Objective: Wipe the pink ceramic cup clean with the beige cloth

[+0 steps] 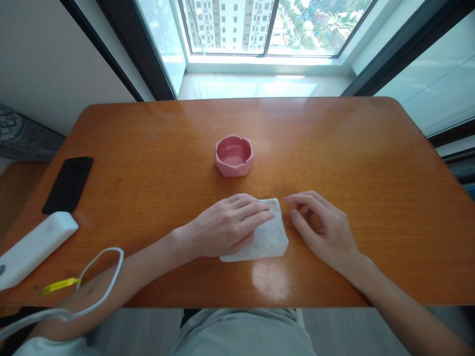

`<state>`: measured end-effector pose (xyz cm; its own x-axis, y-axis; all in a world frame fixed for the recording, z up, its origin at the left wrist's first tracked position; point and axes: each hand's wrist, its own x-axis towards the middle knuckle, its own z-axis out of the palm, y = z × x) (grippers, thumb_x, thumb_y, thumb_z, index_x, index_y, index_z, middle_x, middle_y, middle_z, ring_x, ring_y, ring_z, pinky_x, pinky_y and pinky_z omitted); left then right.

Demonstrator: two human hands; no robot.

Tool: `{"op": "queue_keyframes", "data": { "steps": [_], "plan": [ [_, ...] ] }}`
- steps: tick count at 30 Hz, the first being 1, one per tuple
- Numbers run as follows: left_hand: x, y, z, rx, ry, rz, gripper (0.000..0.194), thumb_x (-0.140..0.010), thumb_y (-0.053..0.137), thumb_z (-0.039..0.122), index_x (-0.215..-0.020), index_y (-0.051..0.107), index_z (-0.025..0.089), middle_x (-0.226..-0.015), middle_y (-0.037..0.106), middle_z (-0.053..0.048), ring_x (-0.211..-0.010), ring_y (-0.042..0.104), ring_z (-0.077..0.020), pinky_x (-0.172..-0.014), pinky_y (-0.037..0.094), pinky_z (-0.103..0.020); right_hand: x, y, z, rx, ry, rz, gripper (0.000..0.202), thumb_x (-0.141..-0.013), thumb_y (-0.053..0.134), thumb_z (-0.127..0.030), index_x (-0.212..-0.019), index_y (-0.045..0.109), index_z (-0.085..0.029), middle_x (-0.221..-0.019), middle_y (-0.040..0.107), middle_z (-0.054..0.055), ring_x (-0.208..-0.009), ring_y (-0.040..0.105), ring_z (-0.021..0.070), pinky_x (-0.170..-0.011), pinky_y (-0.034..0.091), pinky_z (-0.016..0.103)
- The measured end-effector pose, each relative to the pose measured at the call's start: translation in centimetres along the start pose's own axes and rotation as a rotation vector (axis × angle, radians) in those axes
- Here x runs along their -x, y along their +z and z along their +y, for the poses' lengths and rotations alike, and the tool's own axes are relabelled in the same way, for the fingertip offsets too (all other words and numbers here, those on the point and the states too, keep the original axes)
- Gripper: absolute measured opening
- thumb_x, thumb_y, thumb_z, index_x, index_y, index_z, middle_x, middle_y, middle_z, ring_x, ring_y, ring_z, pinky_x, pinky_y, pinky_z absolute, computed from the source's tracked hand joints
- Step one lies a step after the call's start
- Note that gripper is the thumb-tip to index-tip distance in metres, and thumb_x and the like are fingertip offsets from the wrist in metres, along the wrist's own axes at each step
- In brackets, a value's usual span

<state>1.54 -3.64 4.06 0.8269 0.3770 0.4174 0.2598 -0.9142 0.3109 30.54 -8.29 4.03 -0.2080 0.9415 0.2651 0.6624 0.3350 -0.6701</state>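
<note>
A white cloth or wipe [272,237], folded into a rough square, lies on the wooden table [371,163] in front of me. My left hand [235,222] rests on its upper left part with the fingers stretched out flat. Just right of the cloth is my right hand [322,227], its fingers loosely curved and the thumb apart from them, with nothing between. Beyond both hands stands a pink hexagonal ashtray [233,160] with notches in its rim; nothing shows inside it.
A black phone [69,184] lies near the table's left edge. Closer to me is a long white device [37,247]. A white cable [111,296] with a yellow tag [59,286] loops over my left forearm. A window [267,29] is behind the table.
</note>
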Motion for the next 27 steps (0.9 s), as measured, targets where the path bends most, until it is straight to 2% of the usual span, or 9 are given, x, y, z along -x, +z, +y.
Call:
{"op": "queue_keyframes", "data": {
  "steps": [1,4,6,8,11,17,22,27],
  "plan": [
    [-0.6,0.3,-0.1,0.026,0.043,-0.064,0.042,-0.115,0.048,0.015,-0.154,0.062,0.010,-0.158,0.074,-0.014,-0.147,0.069,-0.0265,-0.134,0.053,-0.046,0.9,-0.4,-0.5,-0.076,0.146,-0.025,0.018,-0.111,0.064,-0.032,-0.116,0.078,-0.023,-0.093,0.079,0.003,-0.071,0.071,0.0151,-0.060,0.055,0.028],
    [-1.7,1.6,-0.8,0.063,0.088,-0.221,0.055,-0.116,0.047,0.021,-0.168,0.053,0.004,-0.176,0.059,-0.017,-0.169,0.053,-0.0300,-0.148,0.038,-0.050,3.8,-0.9,-2.1,-0.417,0.580,-0.221,0.036,-0.112,0.062,-0.051,-0.124,0.074,-0.019,-0.074,0.071,-0.002,-0.051,0.060,0.0102,-0.051,0.048,0.024],
    [-1.8,2.3,-1.3,0.063,0.064,-0.299,0.062,-0.116,0.045,0.026,-0.175,0.045,0.005,-0.184,0.049,-0.016,-0.176,0.043,-0.0294,-0.152,0.030,-0.050,5.5,-0.7,-3.0,-0.618,0.768,-0.297,0.053,-0.109,0.064,-0.064,-0.133,0.069,-0.017,-0.073,0.070,-0.002,-0.044,0.054,0.0076,-0.044,0.039,0.021],
    [-1.6,2.8,-1.6,0.052,0.034,-0.350,0.067,-0.117,0.042,0.029,-0.180,0.039,0.008,-0.189,0.040,-0.013,-0.181,0.034,-0.0272,-0.154,0.022,-0.048,6.9,-0.1,-3.7,-0.737,0.894,-0.342,0.067,-0.106,0.066,-0.072,-0.145,0.061,-0.017,-0.074,0.071,-0.003,-0.039,0.052,0.0066,-0.039,0.033,0.018],
    [-1.3,2.8,-1.6,0.036,0.019,-0.386,0.069,-0.117,0.040,0.030,-0.182,0.035,0.009,-0.192,0.032,-0.010,-0.183,0.026,-0.0254,-0.155,0.016,-0.046,7.9,1.1,-4.7,-0.857,0.964,-0.357,0.077,-0.104,0.068,-0.074,-0.156,0.049,-0.021,-0.077,0.075,-0.003,-0.038,0.058,0.0094,-0.036,0.035,0.016],
    [-1.5,2.4,-1.5,0.033,0.034,-0.399,0.069,-0.118,0.036,0.031,-0.182,0.033,0.005,-0.192,0.032,-0.012,-0.183,0.027,-0.0271,-0.155,0.015,-0.046,7.1,2.6,-6.1,-0.973,0.985,-0.354,0.073,-0.099,0.074,-0.076,-0.142,0.049,-0.022,-0.076,0.076,-0.004,-0.039,0.066,0.0127,-0.034,0.044,0.017],
    [-1.4,2.5,-1.7,0.033,0.023,-0.407,0.071,-0.117,0.039,0.030,-0.184,0.030,0.008,-0.193,0.028,-0.010,-0.183,0.026,-0.0251,-0.155,0.014,-0.047,9.1,2.3,-6.3,-0.942,1.045,-0.380,0.079,-0.098,0.072,-0.081,-0.145,0.053,-0.020,-0.067,0.072,-0.005,-0.040,0.068,0.0154,-0.035,0.046,0.017],
    [-1.3,2.8,-1.8,0.047,0.041,-0.403,0.070,-0.117,0.040,0.030,-0.184,0.031,0.012,-0.193,0.028,-0.007,-0.183,0.027,-0.0231,-0.156,0.015,-0.049,12.0,1.3,-7.3,-0.864,1.143,-0.292,0.096,-0.098,0.075,-0.078,-0.168,0.046,-0.017,-0.070,0.074,-0.003,-0.043,0.070,0.0152,-0.038,0.046,0.018]
  ]
}}
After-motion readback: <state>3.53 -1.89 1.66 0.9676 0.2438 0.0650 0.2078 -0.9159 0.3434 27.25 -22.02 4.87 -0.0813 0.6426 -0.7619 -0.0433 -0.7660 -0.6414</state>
